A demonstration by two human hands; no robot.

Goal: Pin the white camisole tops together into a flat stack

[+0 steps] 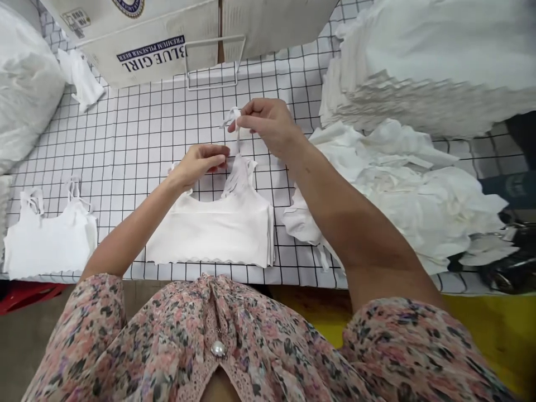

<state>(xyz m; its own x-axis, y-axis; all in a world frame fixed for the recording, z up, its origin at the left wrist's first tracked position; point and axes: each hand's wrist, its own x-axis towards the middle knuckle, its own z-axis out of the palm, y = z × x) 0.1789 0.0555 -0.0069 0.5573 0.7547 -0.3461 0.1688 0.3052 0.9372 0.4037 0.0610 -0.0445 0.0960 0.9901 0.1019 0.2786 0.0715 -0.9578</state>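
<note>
A white scallop-hemmed camisole top (209, 231) lies flat on the grid-patterned table (167, 123), right in front of me. My right hand (268, 125) pinches its thin white strap (237, 131), lifting it up and away from the body of the top. My left hand (201, 164) rests at the top's upper edge, with fingertips closed on the fabric near the base of that strap. The other strap is mostly hidden under my left wrist.
A second white camisole top (48, 243) lies to the left. Loose white garments (402, 195) heap up on the right, below a tall folded stack (419, 67). A cardboard box (151, 50), a wire rack (213, 61) and a white sack (25, 84) stand beyond.
</note>
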